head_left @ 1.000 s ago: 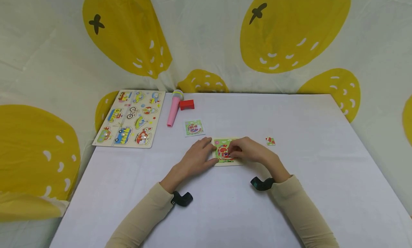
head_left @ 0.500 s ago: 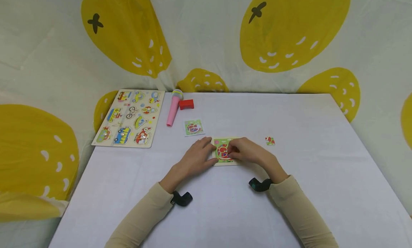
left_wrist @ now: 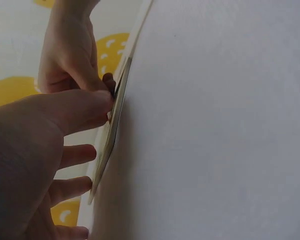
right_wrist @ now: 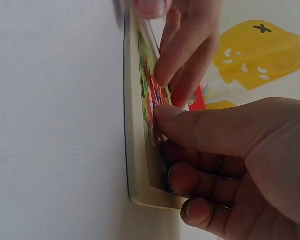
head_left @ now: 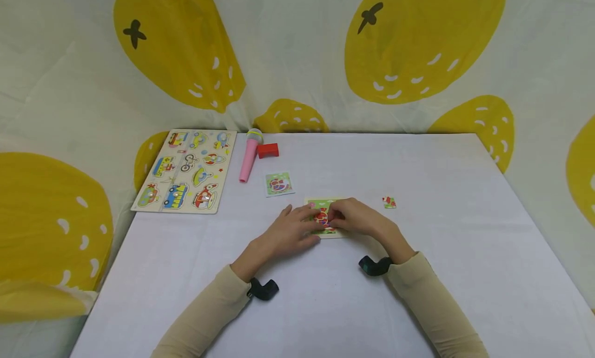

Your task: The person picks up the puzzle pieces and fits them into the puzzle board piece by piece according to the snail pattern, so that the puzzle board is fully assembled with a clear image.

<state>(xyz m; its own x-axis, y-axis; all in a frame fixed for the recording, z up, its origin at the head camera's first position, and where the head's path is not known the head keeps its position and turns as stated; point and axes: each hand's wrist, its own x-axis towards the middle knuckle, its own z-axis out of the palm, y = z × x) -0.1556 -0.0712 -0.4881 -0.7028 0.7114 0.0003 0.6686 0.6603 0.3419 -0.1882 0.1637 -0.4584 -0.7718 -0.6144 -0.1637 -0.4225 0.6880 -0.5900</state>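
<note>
A small wooden jigsaw board (head_left: pixel 332 236) with a green and red picture lies between the hands in the head view. My left hand (head_left: pixel 289 231) reaches over its left side, fingers extended, with fingertips on the picture. From the right, my right hand (head_left: pixel 361 217) bends over the board. In the right wrist view its thumb and curled forefinger pinch the edge of a red and green puzzle piece (right_wrist: pixel 153 122), which sits tilted over the board's recess. The fingers cover much of the picture. One loose puzzle piece (head_left: pixel 389 202) lies to the right of the board.
A square picture card (head_left: pixel 279 184) lies behind the left hand. Further back are a pink toy microphone (head_left: pixel 249 159) and a red block (head_left: pixel 268 150). A large vehicle peg puzzle (head_left: pixel 186 174) lies at the back left. A patterned curtain (head_left: pixel 297 53) hangs behind the white table (head_left: pixel 441 296).
My left hand has moved right, its fingers now reaching further over the picture. My right hand stays almost in place at the board, still pinching the puzzle piece.
</note>
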